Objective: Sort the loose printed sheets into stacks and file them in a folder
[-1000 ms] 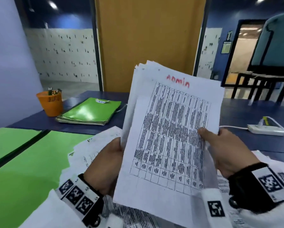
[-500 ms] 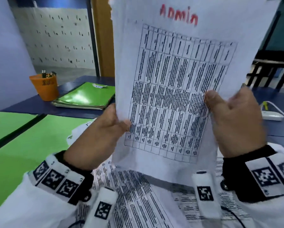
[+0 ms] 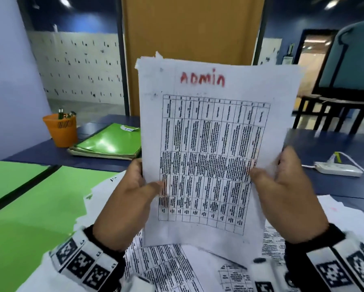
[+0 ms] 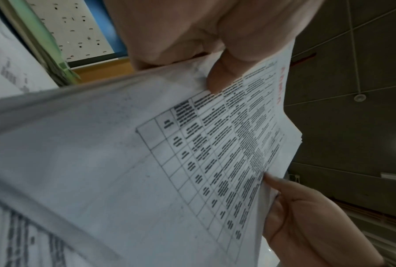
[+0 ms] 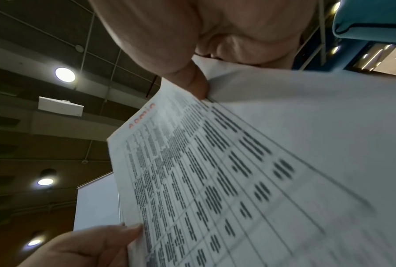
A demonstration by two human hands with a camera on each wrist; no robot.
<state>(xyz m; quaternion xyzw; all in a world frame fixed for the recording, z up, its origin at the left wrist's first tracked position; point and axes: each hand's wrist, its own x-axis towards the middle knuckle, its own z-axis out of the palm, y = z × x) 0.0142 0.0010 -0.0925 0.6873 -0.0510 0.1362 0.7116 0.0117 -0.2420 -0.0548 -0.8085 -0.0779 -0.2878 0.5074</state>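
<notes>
I hold a stack of printed sheets (image 3: 210, 144) upright in front of me; its top page carries a table and "ADMIN" in red. My left hand (image 3: 132, 192) grips the stack's left edge, thumb on the front. My right hand (image 3: 282, 186) grips the right edge the same way. The left wrist view shows the stack (image 4: 146, 153) with the thumb (image 4: 217, 75) on the page; the right wrist view shows the stack (image 5: 261, 171) with the right thumb (image 5: 194, 81) on it. More loose sheets (image 3: 176, 268) lie on the table below. An open green folder (image 3: 29, 197) lies to the left.
Closed green folders (image 3: 109, 144) are piled at the back left beside an orange pen pot (image 3: 61, 129). A white power strip (image 3: 337, 169) with cable lies on the blue table (image 3: 334, 144) at right. Black chairs stand behind it.
The stack was raised close to my face half a second ago and has come back down and away. Both hands keep their hold on its edges.
</notes>
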